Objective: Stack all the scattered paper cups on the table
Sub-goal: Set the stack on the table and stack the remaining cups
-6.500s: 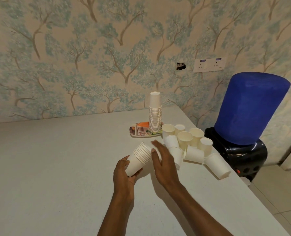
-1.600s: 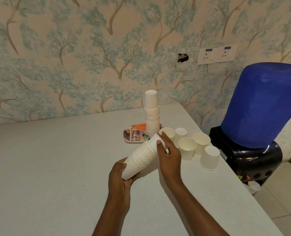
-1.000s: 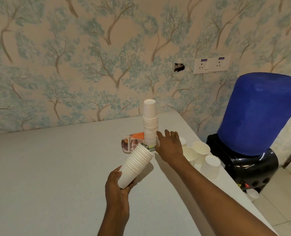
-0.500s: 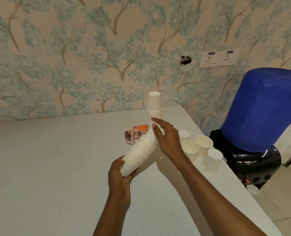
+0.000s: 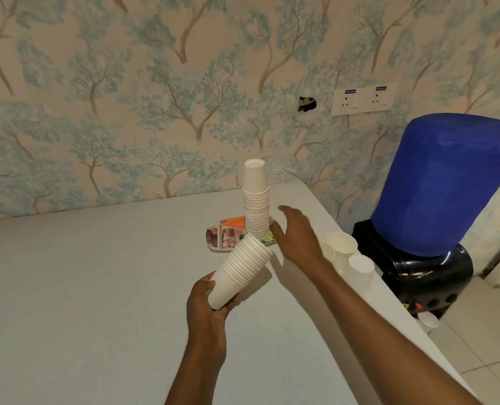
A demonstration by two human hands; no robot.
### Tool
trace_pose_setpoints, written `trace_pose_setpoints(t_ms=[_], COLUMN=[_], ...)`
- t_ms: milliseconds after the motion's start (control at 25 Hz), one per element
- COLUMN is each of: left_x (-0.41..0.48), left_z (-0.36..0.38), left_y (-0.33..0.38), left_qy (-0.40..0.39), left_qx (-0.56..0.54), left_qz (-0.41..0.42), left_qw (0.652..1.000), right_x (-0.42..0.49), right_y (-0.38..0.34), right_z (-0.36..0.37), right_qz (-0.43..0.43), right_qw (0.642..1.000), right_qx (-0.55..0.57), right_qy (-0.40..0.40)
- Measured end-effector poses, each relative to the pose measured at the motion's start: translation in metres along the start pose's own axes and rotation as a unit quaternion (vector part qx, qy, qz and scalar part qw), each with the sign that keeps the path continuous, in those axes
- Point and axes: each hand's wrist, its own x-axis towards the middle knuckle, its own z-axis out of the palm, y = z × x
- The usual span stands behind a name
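My left hand (image 5: 208, 311) grips the base of a tilted stack of white paper cups (image 5: 241, 268), mouths pointing up and to the right. My right hand (image 5: 297, 235) hovers open and empty above the table, just right of a tall upside-down stack of cups (image 5: 256, 206). Loose white cups stand near the table's right edge: an upright cup (image 5: 341, 249), an inverted cup (image 5: 360, 271), and one cup (image 5: 327, 252) partly hidden behind my right forearm.
A small printed tray (image 5: 224, 235) lies under the tall stack. The grey table (image 5: 82, 287) ends close on the right, where a water dispenser with a blue bottle (image 5: 444, 182) stands. One cup (image 5: 428, 318) lies on the floor beside it.
My right hand has let go of the held stack's top and reached forward and right, fingers spread. The held stack has one more cup, and one fewer loose cup stands on the table.
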Motion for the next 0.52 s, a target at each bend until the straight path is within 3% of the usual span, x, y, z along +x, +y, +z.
trace_pose_setpoints(t_ms=[80, 200, 360, 520], left_x=[0.002, 0.006, 0.008, 0.006], left_z=[0.000, -0.001, 0.000, 0.000], left_y=[0.001, 0.000, 0.001, 0.003], left_qy=[0.000, 0.006, 0.002, 0.004], left_qx=[0.004, 0.005, 0.005, -0.003], left_qz=[0.001, 0.000, 0.004, 0.004], left_qw=[1.000, 1.000, 1.000, 1.000], right_x=[0.026, 0.043, 0.045, 0.046], right_y=[0.011, 0.018, 0.025, 0.007], right_z=[-0.008, 0.003, 0.019, -0.001], right_qz=[0.056, 0.112, 0.065, 0.015], right_qw=[0.972, 0.914, 0.896, 0.933], right_qx=[-0.223, -0.352, -0.406, -0.343], right_qy=[-0.049, -0.167, -0.166, -0.108])
